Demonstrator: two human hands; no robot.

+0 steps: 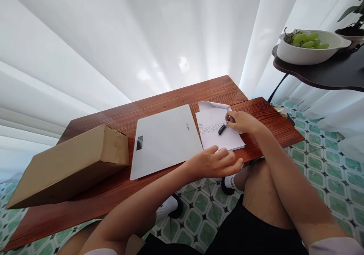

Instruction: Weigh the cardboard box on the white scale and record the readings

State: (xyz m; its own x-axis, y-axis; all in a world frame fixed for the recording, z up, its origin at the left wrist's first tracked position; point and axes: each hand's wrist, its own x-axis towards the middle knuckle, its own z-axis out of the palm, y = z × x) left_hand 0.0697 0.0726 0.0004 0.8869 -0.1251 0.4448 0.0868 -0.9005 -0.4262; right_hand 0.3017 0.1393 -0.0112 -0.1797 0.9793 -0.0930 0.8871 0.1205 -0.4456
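Red-brown counter (pixel 199 92), white paper (pixel 209 115), black pen (pixel 222 129)
Darker grain streaks the counter, and rows of small black marks cross the paper; the flat panel (pixel 167 145) is pale grey-white with a dark rectangle and small dark lettering, the box (pixel 71 160) plain tan, the curtain (pixel 99 35) white, the grapes (pixel 308 38) pale green, the bowl (pixel 300 55) white, the shelf (pixel 318 74) nearly black, the shorts (pixel 250 228) black, the socks (pixel 165 206) white, and the floor (pixel 196 221) repeats green tile shapes bordered in white with small dark diamonds.
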